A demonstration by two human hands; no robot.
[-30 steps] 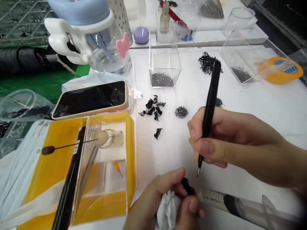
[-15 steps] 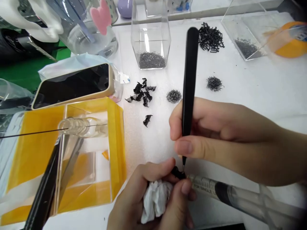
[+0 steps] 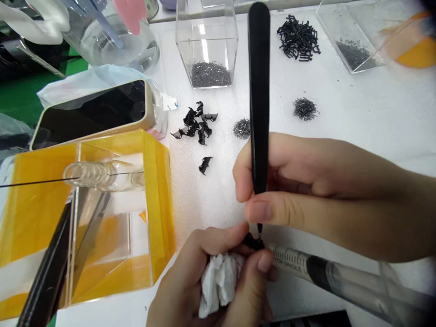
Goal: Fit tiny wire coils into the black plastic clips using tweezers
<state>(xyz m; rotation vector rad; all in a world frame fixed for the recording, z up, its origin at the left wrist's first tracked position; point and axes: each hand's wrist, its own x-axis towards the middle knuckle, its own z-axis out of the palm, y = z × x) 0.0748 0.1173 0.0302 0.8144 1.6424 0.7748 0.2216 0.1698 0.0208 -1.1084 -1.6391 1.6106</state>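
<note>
Pinched between the thumb and index finger of my left hand (image 3: 190, 277) is a small black plastic part (image 3: 250, 241). A crumpled white tissue (image 3: 218, 287) is tucked in the same palm. My right hand (image 3: 316, 190) grips black tweezers (image 3: 259, 100), nearly upright, with their fine tips at the right end of the black part. A clear syringe (image 3: 289, 260) with a dark plunger seal extends right from beside my left fingertips, below my right hand. Whether my left fingers touch it I cannot tell. One loose black part (image 3: 205, 165) lies apart from a small pile of similar parts (image 3: 195, 125).
Ahead stand a clear box (image 3: 211, 75) of tiny dark pieces and a heap of black pins (image 3: 299, 38). Small piles of springs or wire bits (image 3: 304, 109) lie nearby. At left are a yellow-taped clear box (image 3: 158, 218) and a phone (image 3: 95, 111).
The view has shifted a little, so the table items sit slightly further left and higher. Both hands keep their hold, with the tweezer tips still at the black part.
</note>
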